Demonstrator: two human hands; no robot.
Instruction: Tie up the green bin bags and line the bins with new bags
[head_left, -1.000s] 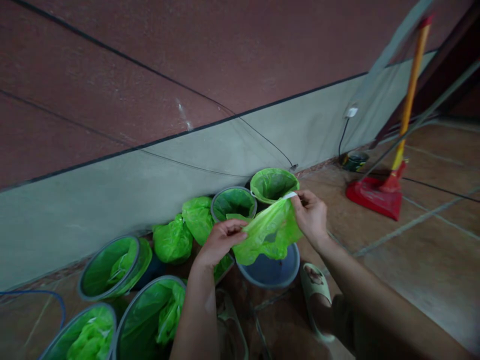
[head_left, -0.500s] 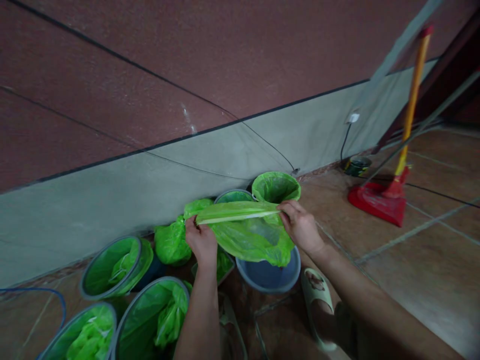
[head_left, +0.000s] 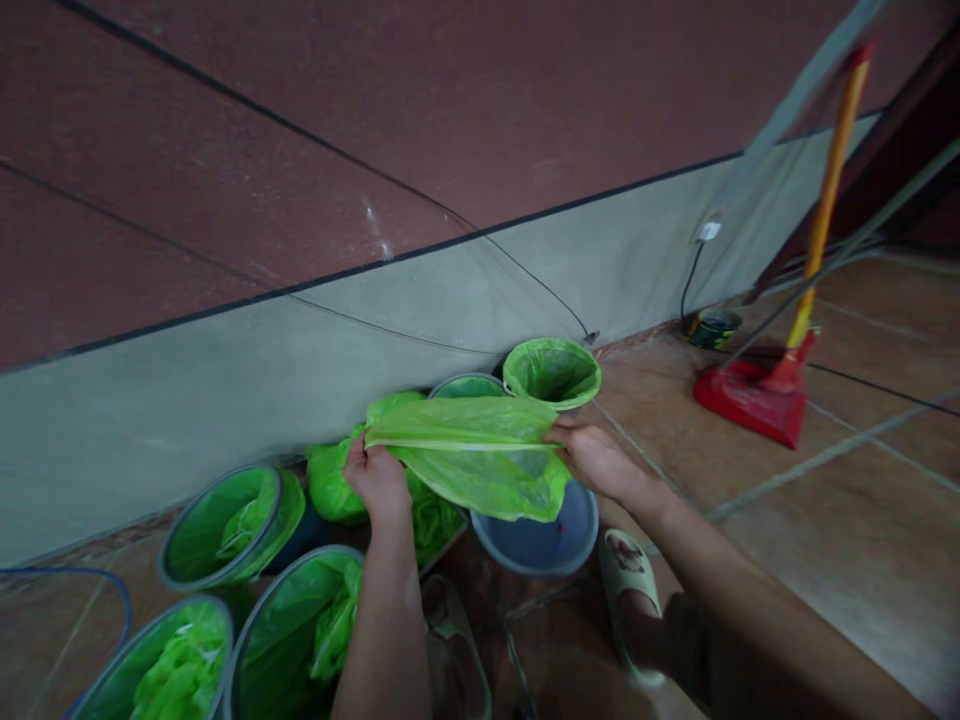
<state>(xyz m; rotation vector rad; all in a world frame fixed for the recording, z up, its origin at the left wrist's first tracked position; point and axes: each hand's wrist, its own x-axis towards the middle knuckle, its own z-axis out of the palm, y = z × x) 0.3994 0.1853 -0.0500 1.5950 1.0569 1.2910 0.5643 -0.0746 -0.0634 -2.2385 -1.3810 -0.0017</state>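
A thin green plastic bag (head_left: 480, 470) is stretched sideways between my two hands, with a pale drawstring band running across it. My left hand (head_left: 379, 478) is closed on the bag's left end. At the other end, my right hand (head_left: 596, 455) pinches its edge. Beneath the bag sits a blue-grey basin (head_left: 536, 548) with a small dark speck inside. Behind it stands a bin lined with a green bag (head_left: 553, 372), and beside that another lined bin (head_left: 469, 386), partly covered by the held bag.
Several lined bins (head_left: 217, 525) holding crumpled green bags stand at the left. A bunched green bag (head_left: 334, 485) lies near the wall. At the right are a red dustpan (head_left: 754, 400) with a yellow handle, a small dark can (head_left: 714, 328) and cables. Slippers (head_left: 630, 590) are below.
My left hand has moved left and slightly down, drawing the bag wider and flatter. My right hand has shifted slightly. The bag's lower part has moved left, showing more of the basin.
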